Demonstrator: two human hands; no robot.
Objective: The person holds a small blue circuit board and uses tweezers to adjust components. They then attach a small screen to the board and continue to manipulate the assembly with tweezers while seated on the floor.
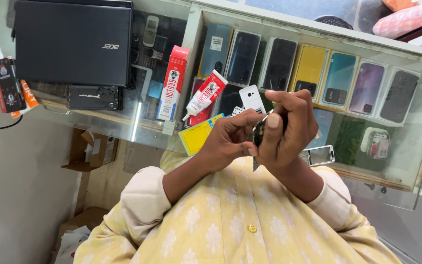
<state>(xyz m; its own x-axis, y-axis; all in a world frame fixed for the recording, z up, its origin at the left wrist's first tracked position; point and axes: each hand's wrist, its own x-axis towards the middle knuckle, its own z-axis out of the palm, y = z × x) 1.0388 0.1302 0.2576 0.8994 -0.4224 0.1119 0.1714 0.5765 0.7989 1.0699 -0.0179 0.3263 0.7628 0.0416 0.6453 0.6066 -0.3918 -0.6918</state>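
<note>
left hand [228, 142]: closing around the lower edge of a small dark part [258, 134], fingers curling in from the side; clamped on it.
right hand [289, 128]: gripping the same small dark part from the other side, thumb pressing across its face, and also pinching a thin metal tool [271, 88] whose tip is sticking up above the knuckles.
small dark part: being held in the air between both hands, just in front of the glue tube [205, 94], above the near edge of the surface [123, 124]; what kind of part it is cannot be told, as the hands are covering most of it.
glue tube: lying tilted on the glass surface, nozzle pointing down toward a yellow card [196, 137].
red carton [172, 83]: lying just left of the glue tube.
closed laptop [73, 43]: sitting well left of the glue tube.
clear frame piece [318, 155]: resting right of the glue tube, near the right wrist.
risk, drop: the part is hanging off the surface edge over the lap; a slipping pinch would be sending it down to the floor.
risk, tool slip: the tool is sharing a grip with the part; pushing hard could be driving the tip into the left hand fingers or scratching the part.
risk, elbow sweep: the clear frame piece is lying close to the forearm and could be getting knocked off the edge.
</note>
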